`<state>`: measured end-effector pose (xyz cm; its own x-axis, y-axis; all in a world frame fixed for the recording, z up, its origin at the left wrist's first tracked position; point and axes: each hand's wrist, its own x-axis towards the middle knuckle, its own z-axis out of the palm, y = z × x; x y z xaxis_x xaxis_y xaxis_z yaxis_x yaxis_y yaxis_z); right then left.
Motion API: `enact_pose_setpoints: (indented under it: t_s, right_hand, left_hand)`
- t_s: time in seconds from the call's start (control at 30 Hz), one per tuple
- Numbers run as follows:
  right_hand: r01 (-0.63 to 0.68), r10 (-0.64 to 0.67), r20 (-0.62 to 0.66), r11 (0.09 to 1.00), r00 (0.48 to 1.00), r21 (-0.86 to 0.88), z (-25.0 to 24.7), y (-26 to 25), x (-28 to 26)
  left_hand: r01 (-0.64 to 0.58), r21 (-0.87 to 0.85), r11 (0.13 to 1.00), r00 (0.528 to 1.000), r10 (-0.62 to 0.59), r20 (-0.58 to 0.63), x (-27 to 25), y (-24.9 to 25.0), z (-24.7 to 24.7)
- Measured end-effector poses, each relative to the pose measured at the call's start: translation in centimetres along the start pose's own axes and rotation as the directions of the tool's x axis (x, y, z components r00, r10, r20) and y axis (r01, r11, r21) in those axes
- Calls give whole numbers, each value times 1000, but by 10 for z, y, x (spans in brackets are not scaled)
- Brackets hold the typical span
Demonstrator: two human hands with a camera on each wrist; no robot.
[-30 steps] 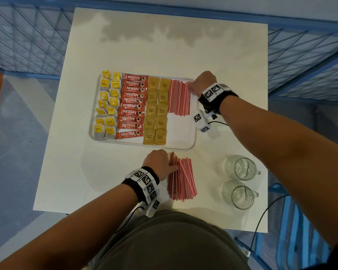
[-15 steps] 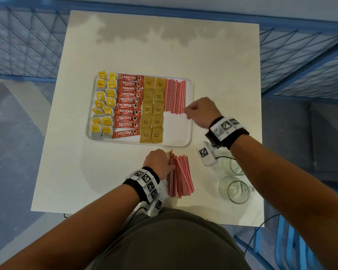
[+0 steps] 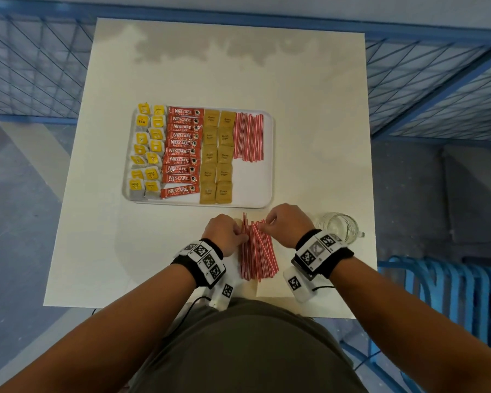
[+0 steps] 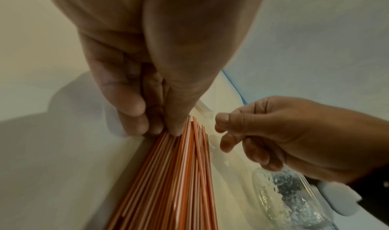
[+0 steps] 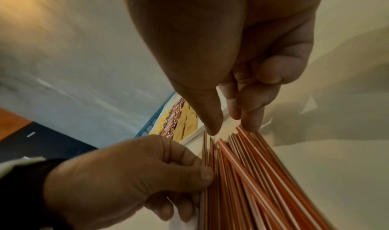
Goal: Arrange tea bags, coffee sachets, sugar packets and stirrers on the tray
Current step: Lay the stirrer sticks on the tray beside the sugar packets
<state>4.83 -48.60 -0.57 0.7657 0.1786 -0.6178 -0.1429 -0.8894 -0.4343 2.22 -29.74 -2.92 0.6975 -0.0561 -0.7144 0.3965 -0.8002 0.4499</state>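
Stirrers [image 3: 257,251] of red-and-white striped plastic are piled on the tabletop [image 3: 182,80] short of the white tray [image 3: 253,182], pointing toward it; the left edge is pinched by the left hand [image 3: 224,236], far tips met by the right hand [image 3: 287,224], grip unclear.

Head view looks down on the table [image 3: 295,109]; both close wrist views share the loose stirrers [image 4: 181,175].

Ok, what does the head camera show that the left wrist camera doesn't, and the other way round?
Head only: tea bags, coffee sachets, sugar packets and laid stirrers lined up on the tray. Left wrist only: fingertips of the left hand, close up, bunched on the ends of the loose stirrers. Both: the loose stirrers, the right hand near them, and a glass mug.
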Motion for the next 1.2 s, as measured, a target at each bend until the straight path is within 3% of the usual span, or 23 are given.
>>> enact_pose_setpoints:
  t_s: [0.17, 0.47, 0.83, 1.2]
  right_hand:
    - [-54, 56, 5, 987, 998, -149, 12, 2, -14]
    - [-68, 68, -3, 978, 998, -200, 27, -2, -18]
    - [-86, 86, 1, 988, 996, -128, 31, 2, -16]
    - [-97, 93, 48, 991, 994, 93, 23, 12, -16]
  left_hand:
    - [-21, -67, 998, 1000, 20, -12, -6, -3, 1]
    - [-38, -158, 987, 999, 34, -28, -16, -10, 2]
    - [-73, -209, 975, 997, 69, -29, -23, -17, -3]
    - [-96, -245, 965, 995, 87, -49, -28, -13, -18]
